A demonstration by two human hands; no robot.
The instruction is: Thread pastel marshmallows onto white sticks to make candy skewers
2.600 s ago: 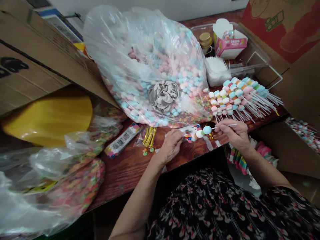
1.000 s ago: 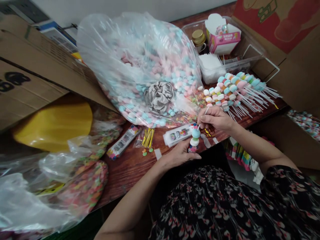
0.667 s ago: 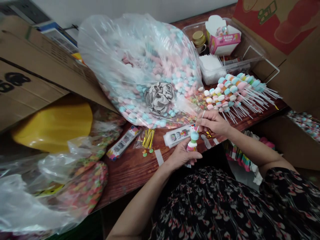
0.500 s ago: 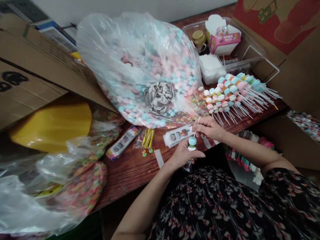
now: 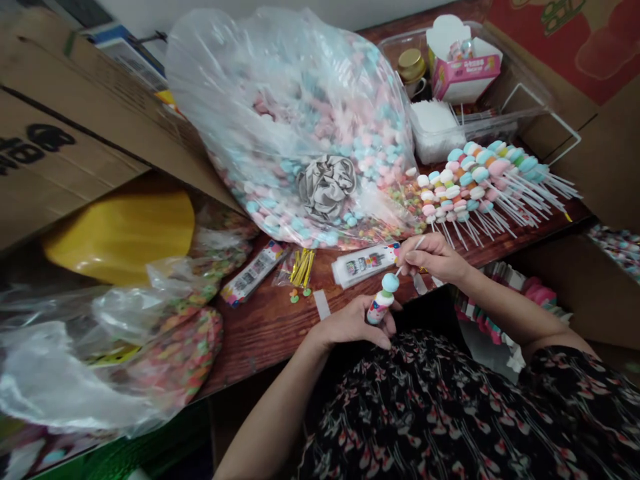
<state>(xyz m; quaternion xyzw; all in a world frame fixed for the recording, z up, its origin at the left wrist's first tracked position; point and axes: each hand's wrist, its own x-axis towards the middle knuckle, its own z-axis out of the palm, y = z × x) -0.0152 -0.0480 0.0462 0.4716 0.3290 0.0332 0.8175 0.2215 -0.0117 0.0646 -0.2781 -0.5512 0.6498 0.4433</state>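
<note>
My right hand (image 5: 434, 257) pinches the white stick of a marshmallow skewer (image 5: 386, 291) whose blue and white pieces point down toward my lap. My left hand (image 5: 356, 325) is closed around a small printed wrapper bag (image 5: 375, 311) that covers the skewer's lower end. Both hands sit at the front edge of the wooden table (image 5: 260, 333), just below a pack of flat wrapper bags (image 5: 367, 263).
A big clear bag of pink and blue marshmallows (image 5: 300, 127) fills the table's middle. Finished skewers (image 5: 480, 183) lie piled at the right. Gold twist ties (image 5: 301, 267), a candy strip (image 5: 254, 272), clear bags of coloured sweets (image 5: 165, 347), cardboard boxes (image 5: 75, 120) and a pink carton (image 5: 463, 63) surround them.
The skewer turned from lying level to pointing down. My left hand took up a wrapper bag and drew it over the marshmallows while both hands moved toward my lap.
</note>
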